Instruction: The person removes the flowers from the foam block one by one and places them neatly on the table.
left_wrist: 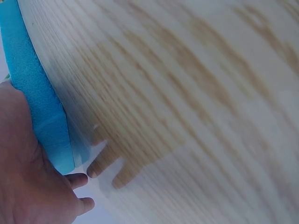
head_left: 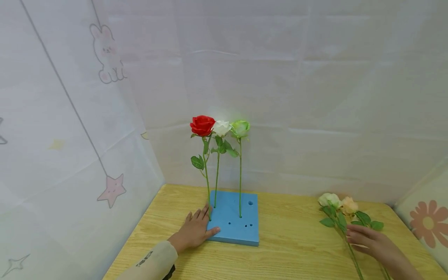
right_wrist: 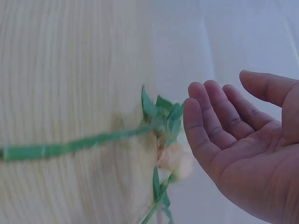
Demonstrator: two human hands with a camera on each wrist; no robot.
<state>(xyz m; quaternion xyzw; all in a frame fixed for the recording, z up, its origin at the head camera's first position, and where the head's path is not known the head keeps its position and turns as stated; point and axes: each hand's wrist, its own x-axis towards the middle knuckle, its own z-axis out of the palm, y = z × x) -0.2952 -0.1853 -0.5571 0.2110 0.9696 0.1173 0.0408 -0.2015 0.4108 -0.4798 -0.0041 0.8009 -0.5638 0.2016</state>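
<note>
One of two lying roses [head_left: 349, 205] is partly hidden by the empty, loosely curved right hand [head_left: 371, 243]; one blue block [head_left: 229, 213] holding three upright roses [head_left: 221, 128] is touched by the splayed left hand [head_left: 195, 229].

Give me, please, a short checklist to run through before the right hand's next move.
1. Left hand at the blue block: ok, touching its left edge.
2. Red flower, white flower and green flower standing in the block: ok.
3. Free hole available: ok, several show.
4. Right hand empty: ok.
5. Cream flower and peach flower near that hand: ok.
6. Loose stem fits a hole: cannot tell.
</note>
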